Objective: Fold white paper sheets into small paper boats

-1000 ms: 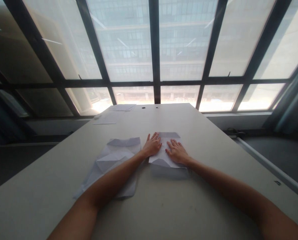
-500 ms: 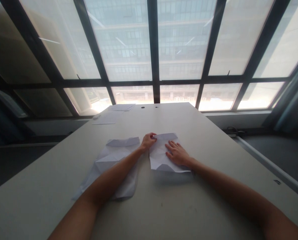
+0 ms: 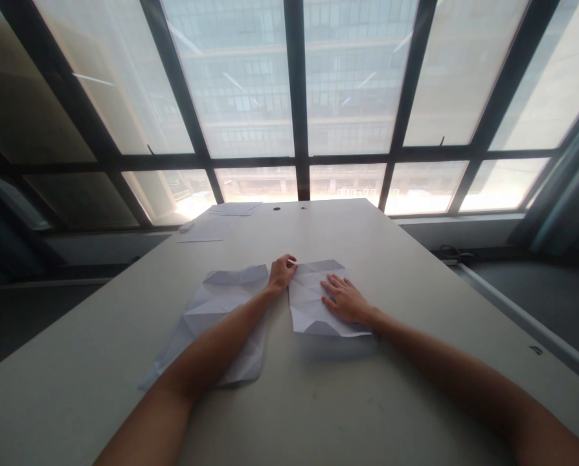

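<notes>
A creased white sheet of paper lies before me on the table, its near edge bent up and a folded strip along its far edge. My right hand rests flat on the right part of this sheet, fingers spread. At the sheet's far left corner is my left hand, thumb and fingers closed together on the corner. A second, larger creased sheet lies to the left, partly hidden under my left forearm.
More papers lie at the far left end of the white table. Two small dark holes show near the far edge. Large framed windows stand behind, with curtains at the sides.
My left hand has shifted slightly left along the far edge to the sheet's corner. My right hand has stayed in place on the paper.
</notes>
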Action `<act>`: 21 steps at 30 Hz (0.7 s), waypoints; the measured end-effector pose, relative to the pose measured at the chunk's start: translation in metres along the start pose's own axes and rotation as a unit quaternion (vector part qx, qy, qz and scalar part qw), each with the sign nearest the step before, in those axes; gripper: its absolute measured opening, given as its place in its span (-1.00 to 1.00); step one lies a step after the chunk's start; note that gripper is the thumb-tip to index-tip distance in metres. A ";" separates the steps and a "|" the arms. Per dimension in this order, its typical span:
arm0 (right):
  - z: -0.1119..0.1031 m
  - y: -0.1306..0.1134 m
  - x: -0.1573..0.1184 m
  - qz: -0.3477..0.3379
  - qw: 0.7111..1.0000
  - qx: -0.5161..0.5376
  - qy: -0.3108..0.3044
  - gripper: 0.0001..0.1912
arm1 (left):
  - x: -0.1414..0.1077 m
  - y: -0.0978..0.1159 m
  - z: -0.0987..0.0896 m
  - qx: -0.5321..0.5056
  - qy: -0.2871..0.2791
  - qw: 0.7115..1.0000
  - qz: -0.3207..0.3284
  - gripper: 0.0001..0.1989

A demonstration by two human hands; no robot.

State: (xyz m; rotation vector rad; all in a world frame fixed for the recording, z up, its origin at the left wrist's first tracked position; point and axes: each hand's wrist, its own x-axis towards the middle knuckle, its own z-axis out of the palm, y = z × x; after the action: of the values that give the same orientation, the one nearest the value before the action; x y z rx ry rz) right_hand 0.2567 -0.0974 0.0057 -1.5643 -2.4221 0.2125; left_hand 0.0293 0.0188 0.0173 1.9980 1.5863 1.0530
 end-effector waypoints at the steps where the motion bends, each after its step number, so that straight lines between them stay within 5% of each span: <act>1: 0.000 0.000 0.000 0.003 1.000 0.000 0.001 -0.38 | -0.003 0.003 0.000 0.029 0.000 0.999 0.022 -0.73; 5: 0.002 -0.001 -0.001 0.015 1.000 -0.001 0.008 -0.38 | -0.017 0.020 0.006 0.143 -0.004 0.975 0.167 -0.49; 8: 0.004 -0.002 0.000 0.030 0.999 -0.005 0.019 -0.38 | -0.031 0.033 0.014 0.181 -0.117 0.948 0.235 -0.57; 13: 0.004 0.002 0.010 0.063 0.998 -0.015 0.027 -0.38 | -0.051 0.037 0.028 0.242 -0.252 0.910 0.221 -0.47; 18: 0.007 -0.009 0.007 0.094 0.995 -0.024 0.040 -0.40 | -0.059 0.031 0.028 0.277 -0.241 0.902 0.226 -0.45; 21: 0.015 -0.031 -0.015 0.053 0.998 -0.005 0.029 -0.31 | -0.058 0.030 0.027 0.277 -0.238 0.901 0.234 -0.45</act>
State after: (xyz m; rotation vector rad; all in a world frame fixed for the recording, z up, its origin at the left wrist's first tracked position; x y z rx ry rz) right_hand 0.2314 -0.1235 -0.0026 -1.6808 -2.3019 0.1731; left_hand 0.0644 -0.0409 0.0019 2.8341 1.2440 0.1748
